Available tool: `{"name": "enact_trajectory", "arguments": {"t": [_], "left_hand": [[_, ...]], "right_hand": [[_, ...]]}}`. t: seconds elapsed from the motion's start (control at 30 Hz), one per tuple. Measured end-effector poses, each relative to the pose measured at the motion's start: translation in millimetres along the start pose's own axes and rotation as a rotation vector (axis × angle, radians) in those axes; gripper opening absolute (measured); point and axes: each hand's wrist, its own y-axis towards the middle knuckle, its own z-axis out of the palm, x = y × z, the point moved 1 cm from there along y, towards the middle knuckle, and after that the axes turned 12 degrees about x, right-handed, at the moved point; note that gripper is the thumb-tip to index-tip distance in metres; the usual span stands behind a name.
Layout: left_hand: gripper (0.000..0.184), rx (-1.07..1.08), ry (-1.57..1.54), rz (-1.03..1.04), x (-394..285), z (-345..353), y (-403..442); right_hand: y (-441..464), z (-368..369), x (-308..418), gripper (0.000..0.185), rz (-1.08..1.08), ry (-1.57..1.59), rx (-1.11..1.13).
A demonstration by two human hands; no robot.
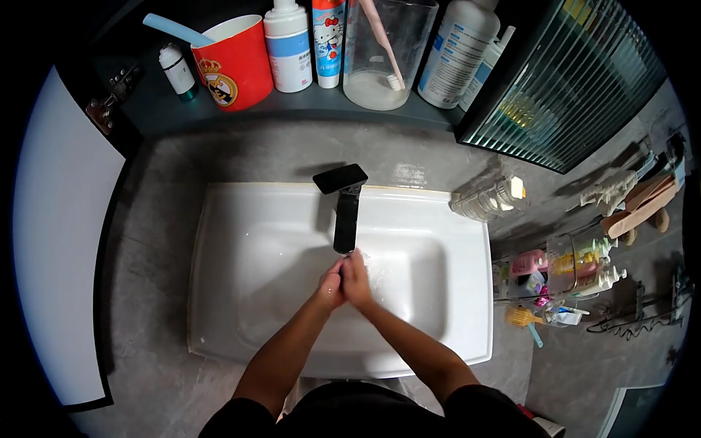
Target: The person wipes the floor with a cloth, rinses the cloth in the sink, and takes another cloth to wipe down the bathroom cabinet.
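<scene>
My left hand (332, 285) and my right hand (355, 278) are pressed against each other just below the spout of a black faucet (346, 219). Both are over the basin of a white sink (467, 292). Splashes of water show to the right of my hands. The fingers are bunched together and partly hidden by each other, and something small and dark shows between the hands, too small to make out.
Above the sink, a shelf (307, 109) holds a red cup (252, 66), bottles, a tube and a clear cup with a toothbrush. A glass-fronted cabinet (562, 80) stands open at the right. Bottles (529, 263) fill a wall rack, and a soap dispenser (485, 201) is at the sink corner.
</scene>
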Motion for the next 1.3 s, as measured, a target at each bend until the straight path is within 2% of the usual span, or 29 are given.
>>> {"name": "enact_trajectory", "arguments": {"t": [0.03, 0.07, 0.1, 0.17, 0.2, 0.23, 0.3, 0.33, 0.4, 0.43, 0.5, 0.67, 0.77, 0.8, 0.9, 0.93, 1.0, 1.07, 1.2, 1.3], "left_hand": [[0.041, 0.111, -0.007, -0.039, -12.7, 18.7, -2.2], [0.046, -0.256, -0.062, 0.11, -10.2, 36.4, -11.7], [0.047, -0.173, -0.026, 0.072, -8.4, 32.0, -6.6], [0.05, -0.007, 0.054, -0.001, -5.7, 16.6, 3.9], [0.047, -0.081, -0.043, -0.119, -9.1, 35.3, -2.6], [0.045, -0.136, 0.028, -0.107, -11.8, 39.7, -6.0], [0.04, -0.237, 0.164, -0.085, -14.1, 43.2, -6.2], [0.029, -0.176, 0.171, -0.036, -17.3, 35.7, -2.1], [0.024, -0.247, 0.214, -0.053, -22.2, 37.9, 1.1], [0.022, -0.282, 0.238, -0.062, -25.7, 43.3, 3.1], [0.027, -0.322, 0.321, -0.091, -24.7, 39.7, 9.2], [0.03, -0.295, 0.332, -0.168, -23.9, 13.4, 13.9], [0.044, -0.454, 0.287, 0.011, -16.7, 37.4, 17.3], [0.041, -0.186, 0.293, -0.075, -15.2, -6.8, 30.6], [0.036, -0.017, 0.111, -0.18, -29.0, 28.6, 0.1], [0.036, -0.127, 0.163, -0.193, -24.1, 21.0, -5.1], [0.033, -0.25, 0.585, -0.087, -25.8, 12.1, -23.9], [0.033, -0.379, 0.969, -0.024, -29.5, -13.6, -42.5], [0.033, -0.655, 1.084, -0.014, -33.7, -10.0, -75.2], [0.034, -0.737, 1.085, 0.008, -30.7, -18.0, -87.0]], "right_hand": [[-10.9, 10.2, 4.6, 0.042, -0.204, 0.035, -0.032], [-17.5, 10.4, 0.6, 0.042, -0.127, -0.041, 0.079], [-23.1, 5.9, 8.2, 0.041, -0.058, -0.126, 0.194], [6.4, -14.2, -10.2, 0.039, -0.099, -0.26, 0.242], [12.2, -34.9, 7.1, 0.045, -0.108, -0.493, 0.187], [11.0, -48.0, 19.0, 0.041, -0.177, -0.521, 0.17], [6.1, -61.0, 30.1, 0.037, -0.175, -0.532, 0.156], [5.8, -67.5, 30.6, 0.035, -0.126, -0.385, 0.146], [4.0, -75.0, 29.3, 0.033, -0.027, -0.087, 0.128], [2.7, -74.5, 25.8, 0.031, -0.043, -0.086, 0.115], [0.5, -71.1, 14.1, 0.03, -0.08, -0.088, 0.092], [-2.5, -61.4, 8.3, 0.034, 0.033, 0.149, 0.19], [-1.0, -52.1, 0.1, 0.033, 0.017, 0.203, 0.114], [-0.5, -49.5, -4.2, 0.032, -0.006, 0.219, 0.069], [-2.8, -59.5, 8.4, 0.032, -0.082, 0.176, 0.204], [-0.8, -62.9, 4.7, 0.032, -0.002, 0.127, 0.33], [4.2, -69.3, -2.9, 0.034, 0.155, 0.029, 0.578], [-2.2, -67.6, -4.9, 0.037, 0.009, -0.23, 0.604], [-33.3, -45.1, -11.8, 0.044, -0.344, -0.727, 0.696], [-48.1, -28.0, -21.5, 0.046, -0.364, -0.867, 0.597]]}}
